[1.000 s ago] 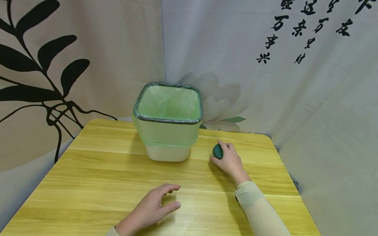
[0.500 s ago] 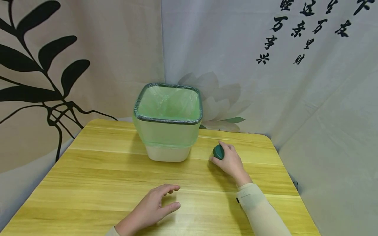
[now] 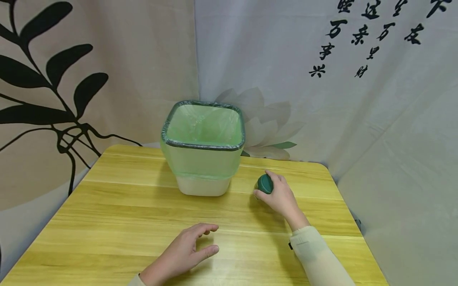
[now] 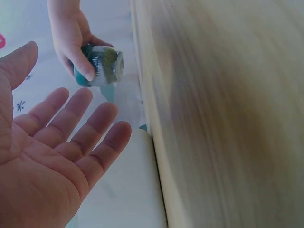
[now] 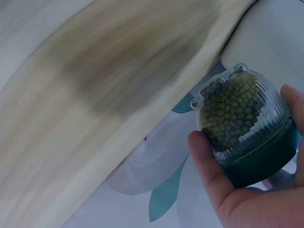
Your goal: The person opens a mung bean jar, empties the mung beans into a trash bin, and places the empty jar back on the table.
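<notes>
As I look through the head camera, I count one wooden table [image 3: 107, 238], one plastic-lined green bin [image 3: 204, 165] at its far side, one right hand [image 3: 280, 196] gripping one green-lidded clear jar [image 3: 265, 184], right of the bin, and one left hand [image 3: 182, 252], nearer, loosely spread and holding nothing. The left wrist camera gives me that hand's palm [image 4: 35, 175] and the jar's clear side, barely visible overhead. Only the right wrist camera lets me pick out single mung beans [image 5: 230, 111] inside the jar.
</notes>
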The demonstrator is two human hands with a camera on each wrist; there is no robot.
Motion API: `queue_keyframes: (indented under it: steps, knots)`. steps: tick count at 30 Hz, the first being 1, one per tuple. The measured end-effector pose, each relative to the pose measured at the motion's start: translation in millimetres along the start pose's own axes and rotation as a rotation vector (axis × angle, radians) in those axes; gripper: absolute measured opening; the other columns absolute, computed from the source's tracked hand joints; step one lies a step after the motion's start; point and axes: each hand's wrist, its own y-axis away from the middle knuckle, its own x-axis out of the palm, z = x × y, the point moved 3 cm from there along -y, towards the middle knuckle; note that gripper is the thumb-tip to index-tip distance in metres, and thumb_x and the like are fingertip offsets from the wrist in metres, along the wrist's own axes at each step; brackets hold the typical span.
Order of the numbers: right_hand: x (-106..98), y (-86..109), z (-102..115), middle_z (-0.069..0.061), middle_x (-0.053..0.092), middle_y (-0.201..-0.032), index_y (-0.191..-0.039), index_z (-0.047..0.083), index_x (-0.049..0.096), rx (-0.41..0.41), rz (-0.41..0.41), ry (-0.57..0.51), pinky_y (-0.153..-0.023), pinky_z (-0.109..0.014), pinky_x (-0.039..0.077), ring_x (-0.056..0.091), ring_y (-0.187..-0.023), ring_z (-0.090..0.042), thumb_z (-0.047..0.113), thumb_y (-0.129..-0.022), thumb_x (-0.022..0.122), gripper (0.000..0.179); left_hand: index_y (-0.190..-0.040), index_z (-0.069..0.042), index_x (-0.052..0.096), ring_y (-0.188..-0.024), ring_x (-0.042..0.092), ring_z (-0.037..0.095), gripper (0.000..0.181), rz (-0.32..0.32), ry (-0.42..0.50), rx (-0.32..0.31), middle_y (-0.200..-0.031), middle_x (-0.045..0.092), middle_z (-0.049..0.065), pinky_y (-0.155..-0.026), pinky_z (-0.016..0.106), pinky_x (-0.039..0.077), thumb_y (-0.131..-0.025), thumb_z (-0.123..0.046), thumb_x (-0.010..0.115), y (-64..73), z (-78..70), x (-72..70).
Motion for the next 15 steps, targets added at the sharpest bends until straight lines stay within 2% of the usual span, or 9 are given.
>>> queue_keyframes:
  steps: [9, 15]
  knots:
    - [-4.1, 8.9, 7.9, -0.018, 0.047, -0.158, -0.166, 0.026, 0.038, -0.021, -0.021, -0.042, -0.100, -0.060, 0.057, 0.061, -0.126, -0.039, 0.055, -0.091, 0.080, 0.091, -0.148, -0.024, 0.060, -0.130, 0.065, 0.033, 0.052, 0.018, 0.000, -0.004, -0.148, 0.066, -0.002, -0.091, 0.045, 0.062, -0.105, -0.052, 0.064, -1.3, -2.1, 0.4]
    - [-6.4, 16.2, 15.1, -0.018, 0.046, -0.159, -0.166, 0.026, 0.038, -0.032, -0.031, -0.094, -0.100, -0.058, 0.058, 0.061, -0.126, -0.039, 0.056, -0.090, 0.081, 0.092, -0.148, -0.024, 0.060, -0.127, 0.066, 0.031, 0.050, -0.011, -0.002, 0.009, -0.147, 0.066, 0.001, -0.098, 0.052, 0.061, -0.105, -0.049, 0.066, -1.9, -1.9, 1.5]
